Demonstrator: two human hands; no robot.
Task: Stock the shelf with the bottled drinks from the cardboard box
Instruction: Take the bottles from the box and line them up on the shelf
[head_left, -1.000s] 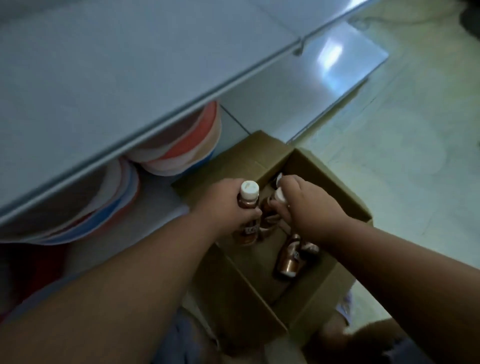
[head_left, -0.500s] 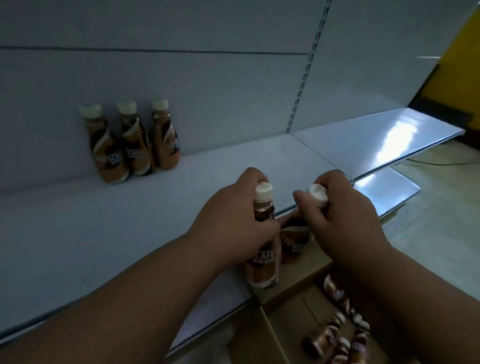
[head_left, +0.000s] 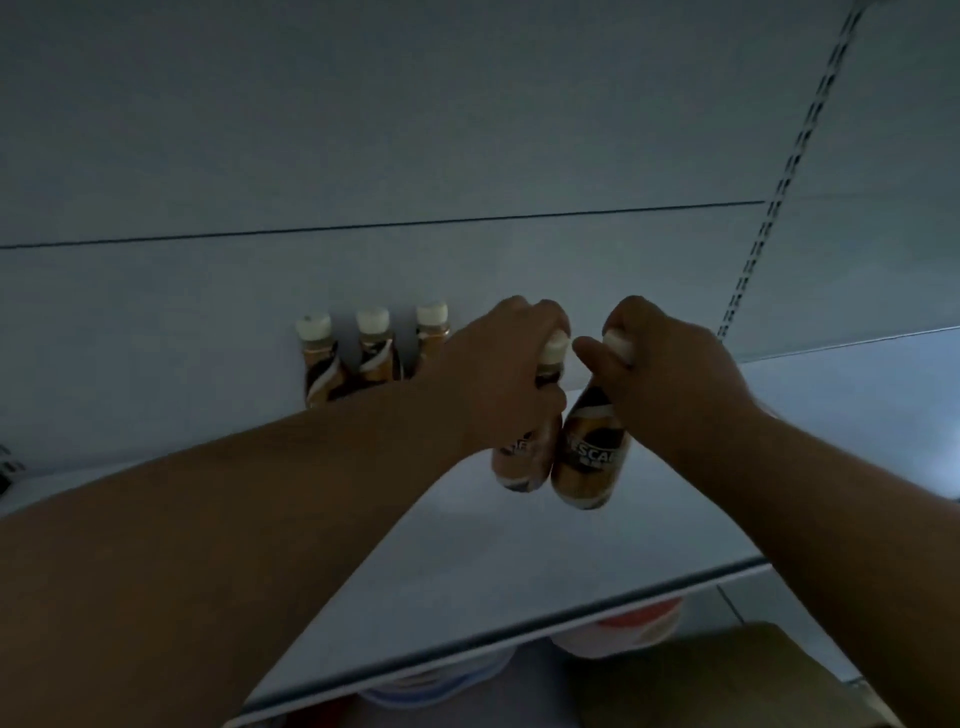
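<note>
Each bottle is brown with a swirled cream-and-dark label and a white cap. Your left hand (head_left: 498, 374) is wrapped around the neck and shoulder of the left bottle (head_left: 522, 462); your right hand (head_left: 670, 379) is clamped on the cap end of the right bottle (head_left: 589, 462). The two bottles touch side by side at centre frame, hanging below your hands over the shelf (head_left: 519, 561). Three shelved bottles (head_left: 371, 358) stand left of centre against the back panel. The cardboard box (head_left: 727, 675) lies at lower right.

We see a pale shelf (head_left: 467, 561) carrying three white-capped bottles (head_left: 371, 358) upright, apparently against its back panel, left of our fingers (head_left: 519, 322).
</note>
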